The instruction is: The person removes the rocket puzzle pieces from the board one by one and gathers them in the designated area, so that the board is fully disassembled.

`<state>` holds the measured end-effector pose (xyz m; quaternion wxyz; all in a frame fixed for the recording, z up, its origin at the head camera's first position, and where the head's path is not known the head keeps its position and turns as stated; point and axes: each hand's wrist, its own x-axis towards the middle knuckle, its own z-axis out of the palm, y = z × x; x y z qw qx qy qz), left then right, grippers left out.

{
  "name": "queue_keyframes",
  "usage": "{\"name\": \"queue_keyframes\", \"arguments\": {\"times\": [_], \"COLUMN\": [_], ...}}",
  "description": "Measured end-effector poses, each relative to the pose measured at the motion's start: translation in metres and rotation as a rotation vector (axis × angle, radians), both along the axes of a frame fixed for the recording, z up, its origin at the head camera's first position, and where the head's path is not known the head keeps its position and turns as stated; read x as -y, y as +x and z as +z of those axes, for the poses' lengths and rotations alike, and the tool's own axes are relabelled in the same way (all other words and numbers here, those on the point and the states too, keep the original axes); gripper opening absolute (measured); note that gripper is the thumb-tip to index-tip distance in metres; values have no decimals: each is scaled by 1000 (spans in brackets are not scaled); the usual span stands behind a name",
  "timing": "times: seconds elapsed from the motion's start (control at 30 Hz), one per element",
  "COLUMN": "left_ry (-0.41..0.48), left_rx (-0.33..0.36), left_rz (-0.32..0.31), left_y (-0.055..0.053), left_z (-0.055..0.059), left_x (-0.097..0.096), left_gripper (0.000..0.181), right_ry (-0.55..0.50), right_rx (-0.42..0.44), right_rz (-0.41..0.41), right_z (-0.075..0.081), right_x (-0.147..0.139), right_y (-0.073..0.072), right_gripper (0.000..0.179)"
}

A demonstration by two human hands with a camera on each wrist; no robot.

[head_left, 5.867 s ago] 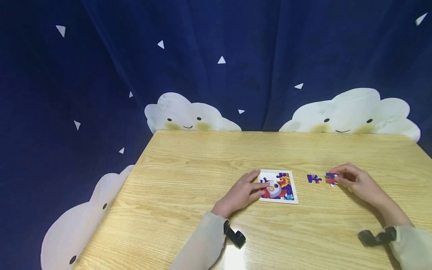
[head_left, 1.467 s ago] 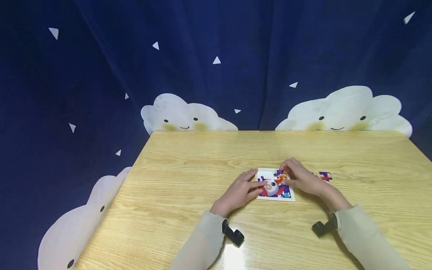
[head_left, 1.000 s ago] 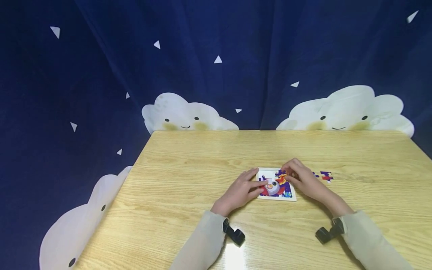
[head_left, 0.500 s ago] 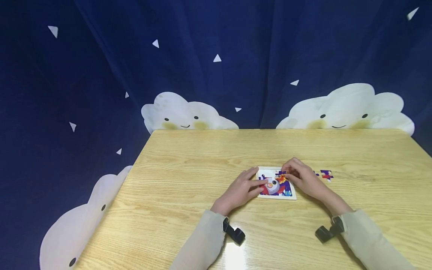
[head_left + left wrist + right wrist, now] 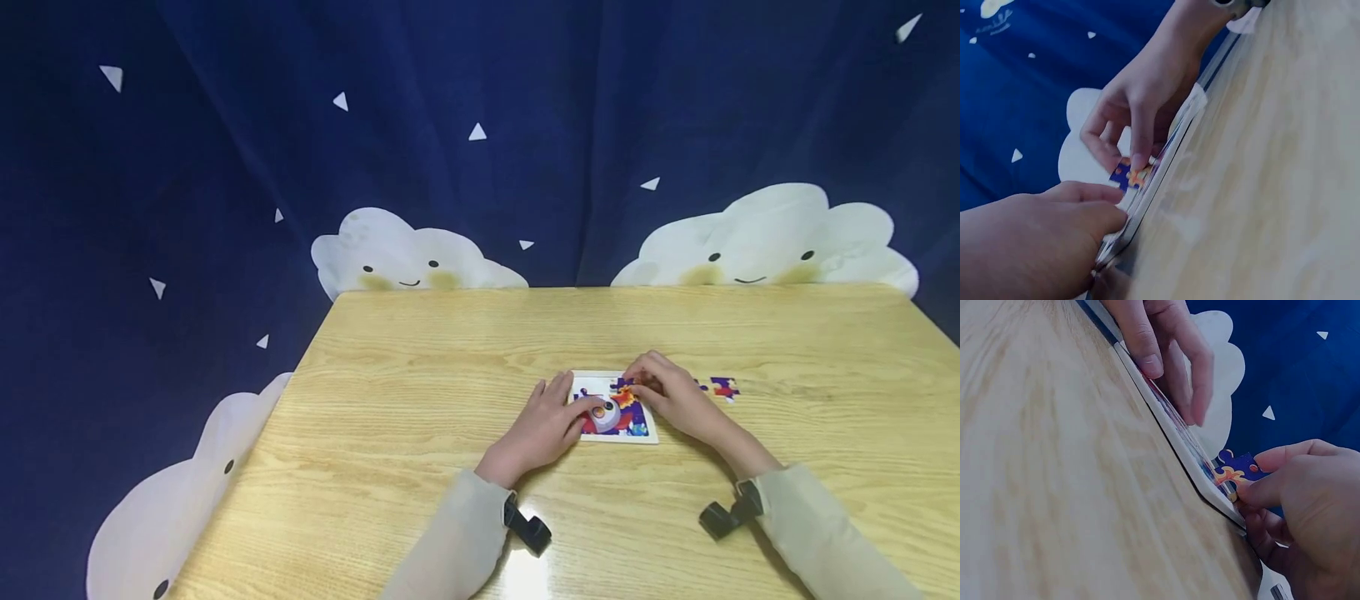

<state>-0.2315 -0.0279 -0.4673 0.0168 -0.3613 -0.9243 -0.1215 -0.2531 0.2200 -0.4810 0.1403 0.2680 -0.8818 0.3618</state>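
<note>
A small jigsaw puzzle in a white frame [image 5: 615,441] lies on the table, showing a penguin picture with a bare white area at its upper left. My left hand [image 5: 536,429] rests on the frame's left side, fingers along the edge and thumb extended over the penguin. At the upper right part, my right hand [image 5: 678,404] pinches a purple and orange jigsaw piece [image 5: 1238,467] between thumb and fingers. The right wrist view shows this piece tilted up, its lower side right at the puzzle's surface. In the left wrist view the jigsaw piece [image 5: 1124,177] stands between both hands.
To the right of the frame, a purple and red jigsaw piece [image 5: 725,387] lies on the wooden table [image 5: 420,358]. Another jigsaw piece [image 5: 702,384] is mostly hidden behind the right hand. A dark blue curtain [image 5: 450,167] with clouds hangs behind the table.
My right hand has come left from the loose pieces to the frame's upper right. Over the last half second, my left hand has shifted its grip, bringing the thumb across the penguin.
</note>
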Motion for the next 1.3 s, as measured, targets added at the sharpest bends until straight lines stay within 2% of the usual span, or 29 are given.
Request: {"name": "queue_keyframes", "arguments": {"times": [0.2, 0.33, 0.47, 0.8, 0.93, 1.3], "left_ry": [-39, -102, -148, -181, -184, -181], "left_rx": [126, 112, 107, 91, 92, 112], "left_rz": [61, 70, 77, 111, 120, 133], "left_y": [8, 12, 14, 16, 16, 15], "left_z": [1, -2, -6, -2, -2, -3], "left_x": [-12, -19, -24, -26, -26, -26], "left_gripper": [54, 61, 56, 49, 48, 48], "right_ry": [11, 10, -2, -20, -49, -160], "right_rx": [19, 21, 7, -3, 34, 206], "right_rz": [-5, -7, 6, 30, 6, -85], "right_z": [1, 0, -1, -2, -1, 4], "right_x": [0, 0, 0, -1, 0, 0], "right_y": [0, 0, 0, 0, 1, 2], "right_gripper": [25, 26, 27, 27, 25, 14]}}
